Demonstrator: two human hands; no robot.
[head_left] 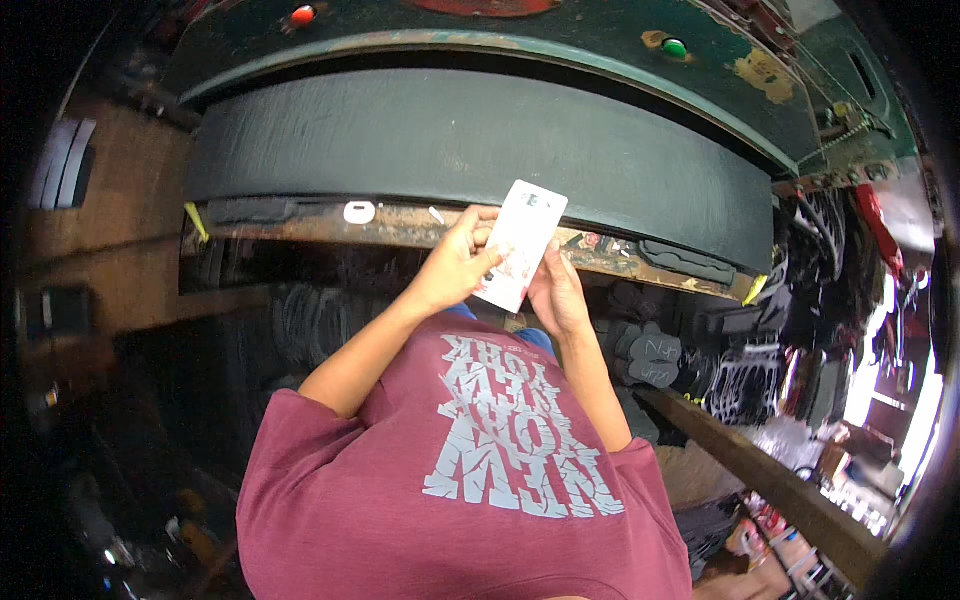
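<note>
In front of my chest, a white rectangular card [527,222] with small dark and reddish marks is tilted up. My left hand [462,262] grips its left side, with the thumb lying across the face. My right hand [557,288] closes on the lower right edge, its thumb along the side. Both hands hover at the front ledge [410,232] of a machine, and a wide dark board [450,125] lies just beyond them. On the ledge to the left of my hands sits a small white piece with a slot [359,212].
Across the machine's dark green front are a red button [303,15] and a green button [674,47]. Yellow strips [197,222] hang at the ledge's ends. Flat black shaped pieces [686,262] rest on the ledge's right part. A wooden beam [765,475] runs along the right.
</note>
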